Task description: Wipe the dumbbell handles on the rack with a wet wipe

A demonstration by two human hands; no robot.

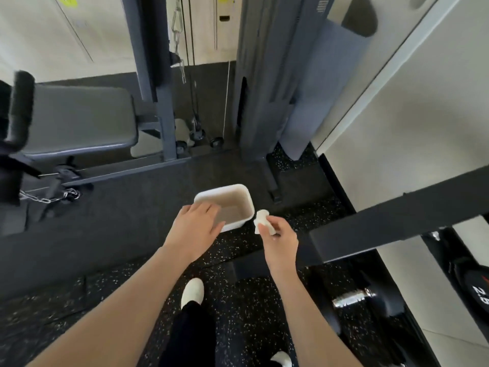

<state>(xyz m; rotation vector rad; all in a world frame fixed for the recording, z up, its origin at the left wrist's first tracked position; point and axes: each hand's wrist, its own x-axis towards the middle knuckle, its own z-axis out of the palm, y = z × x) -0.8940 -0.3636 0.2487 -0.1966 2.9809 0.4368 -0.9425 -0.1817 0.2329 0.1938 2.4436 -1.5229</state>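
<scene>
My right hand [279, 238] pinches a crumpled white wet wipe [260, 219] just right of a white rectangular bin [250, 205] standing on the speckled black floor. My left hand [197, 226] hovers with straight, spread fingers over the bin's near left corner. At the lower right a dumbbell lies on the black rack [397, 226], its chrome knurled handle [349, 300] showing between dark heads. Another dumbbell head marked 2.5 [479, 292] sits at the right edge.
A grey cable machine column [267, 75] rises behind the bin, with a padded bench [79, 120] and a chain [50, 198] at the left. A white wall [412, 128] runs along the right. My white shoe [192, 292] stands below the hands.
</scene>
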